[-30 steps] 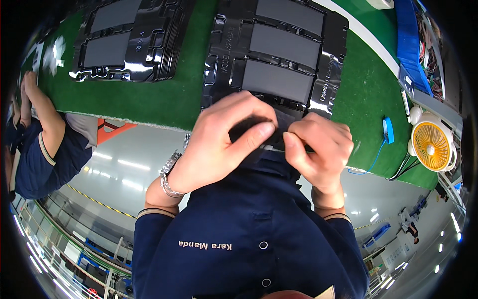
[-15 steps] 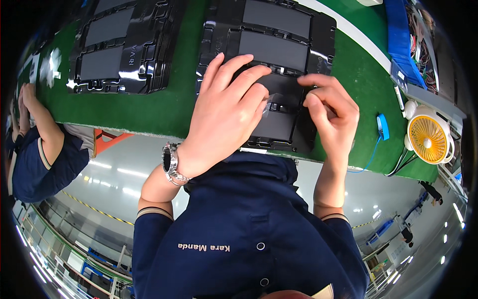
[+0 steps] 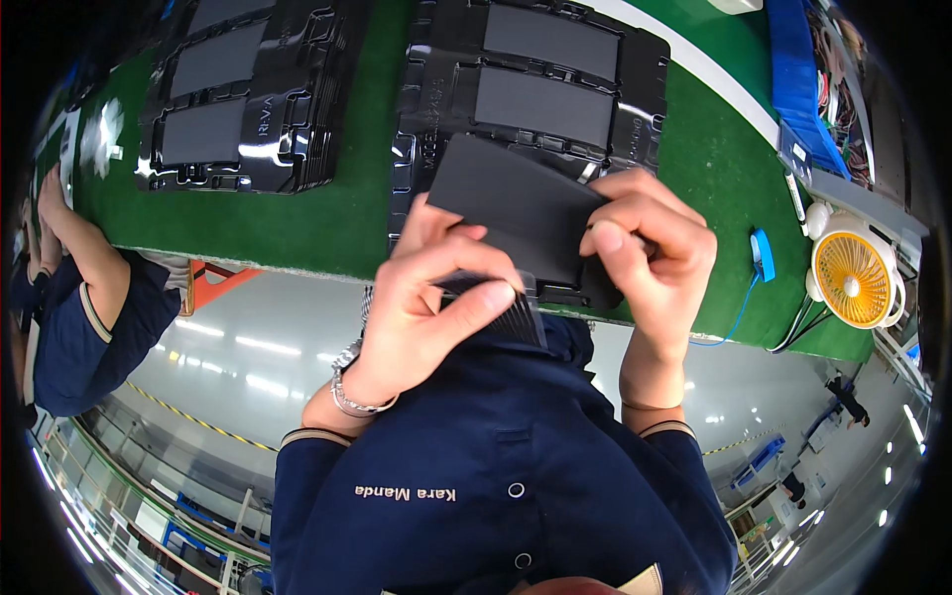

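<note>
A flat dark grey rectangular panel (image 3: 516, 203) is tilted up over the near part of a black molded plastic tray (image 3: 640, 104). My right hand (image 3: 659, 248) pinches the panel at its right edge. At the panel's lower left, my left hand (image 3: 421, 307) pinches a small clear plastic piece (image 3: 526, 319) with dark lines showing through, between thumb and forefinger. Other left fingers reach up beside the panel's left edge; whether they touch it is hard to see. Two similar grey panels lie farther up in the tray's recesses.
A stack of black trays (image 3: 297, 149) with grey panels stands to the left on the green table (image 3: 258, 223). At the right are a yellow-and-white fan (image 3: 851, 268), a blue clip on a cord (image 3: 762, 253), a marker (image 3: 795, 196) and a blue bin (image 3: 803, 89). Another person works far left.
The near panel has come up out of the tray, tilted, in my right hand. My left hand has moved down toward me with the clear plastic piece.
</note>
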The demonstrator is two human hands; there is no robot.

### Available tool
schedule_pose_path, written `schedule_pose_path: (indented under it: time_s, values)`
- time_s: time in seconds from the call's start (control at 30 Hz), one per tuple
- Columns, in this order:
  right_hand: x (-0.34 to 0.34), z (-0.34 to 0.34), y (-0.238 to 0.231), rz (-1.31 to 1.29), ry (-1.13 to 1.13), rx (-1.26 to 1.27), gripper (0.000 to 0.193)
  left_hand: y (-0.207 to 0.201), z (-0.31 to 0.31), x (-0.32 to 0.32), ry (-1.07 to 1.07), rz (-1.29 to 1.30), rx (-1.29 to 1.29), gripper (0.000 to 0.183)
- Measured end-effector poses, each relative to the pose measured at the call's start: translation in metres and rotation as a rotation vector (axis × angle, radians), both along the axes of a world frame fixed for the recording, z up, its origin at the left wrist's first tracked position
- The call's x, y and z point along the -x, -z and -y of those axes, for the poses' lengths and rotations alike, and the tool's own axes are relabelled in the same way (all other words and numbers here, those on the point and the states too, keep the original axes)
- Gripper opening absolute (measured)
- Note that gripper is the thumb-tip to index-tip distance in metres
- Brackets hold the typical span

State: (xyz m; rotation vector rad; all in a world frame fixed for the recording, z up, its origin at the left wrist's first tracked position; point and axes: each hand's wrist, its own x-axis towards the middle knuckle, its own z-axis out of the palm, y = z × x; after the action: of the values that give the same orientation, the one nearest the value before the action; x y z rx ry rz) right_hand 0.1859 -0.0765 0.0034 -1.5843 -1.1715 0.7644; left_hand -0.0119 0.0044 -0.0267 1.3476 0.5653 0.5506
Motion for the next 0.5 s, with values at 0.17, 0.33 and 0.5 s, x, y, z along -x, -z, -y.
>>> schedule_pose_path:
  time_s: [0.17,0.33,0.5]
  values:
    - [0.015,0.001,-0.006,-0.092,-0.092,0.059,0.004,-0.015,0.008,0.002,0.052,0.058,0.527,0.008]
    - [0.014,0.001,-0.003,-0.053,0.003,-0.14,0.006,-0.013,0.014,-0.003,-0.011,0.175,0.405,0.012]
    - [0.017,-0.001,-0.003,-0.036,0.076,-0.062,0.006,-0.011,0.013,-0.004,0.052,0.103,0.223,0.014]
